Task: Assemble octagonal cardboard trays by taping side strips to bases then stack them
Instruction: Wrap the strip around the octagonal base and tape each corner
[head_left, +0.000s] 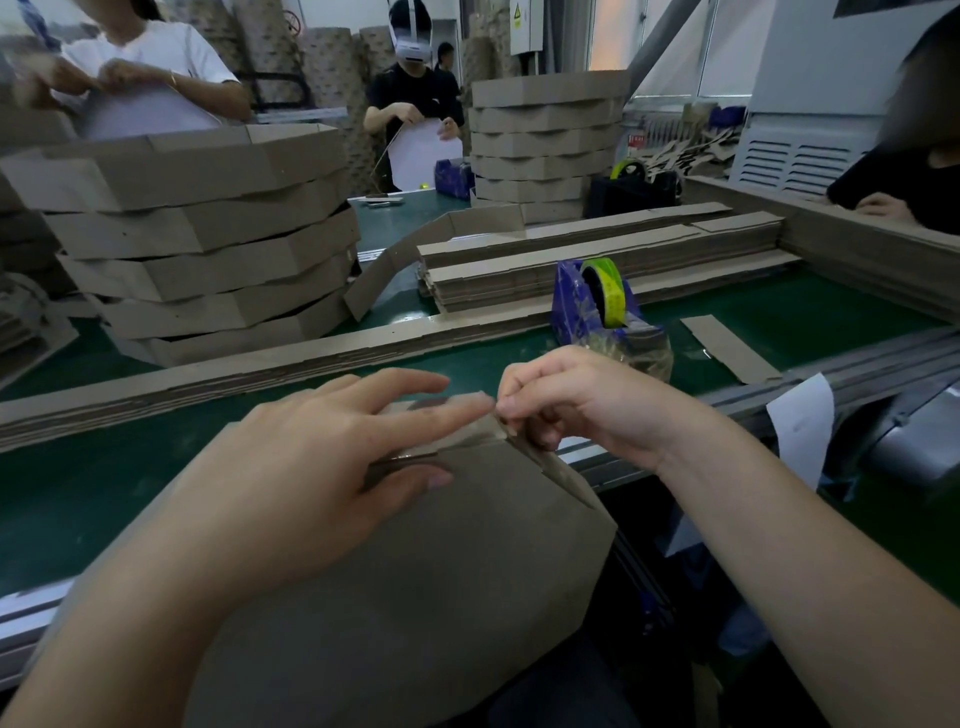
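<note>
A brown octagonal cardboard base (426, 587) lies in front of me over the near edge of the green table. A side strip (550, 467) runs along its far right edges. My left hand (311, 467) lies across the far edge with straight fingers pressing a clear piece of tape (457, 402) onto the strip, thumb on the base. My right hand (571, 400) pinches the end of that tape at the corner of the strip. A blue tape dispenser (597, 306) with a yellow-green roll stands just beyond my right hand.
A stack of finished trays (208, 244) stands at the left and another stack of trays (545, 140) at the back. Piles of flat side strips (597, 260) lie across the middle of the table. Other people work at the far side and right edge.
</note>
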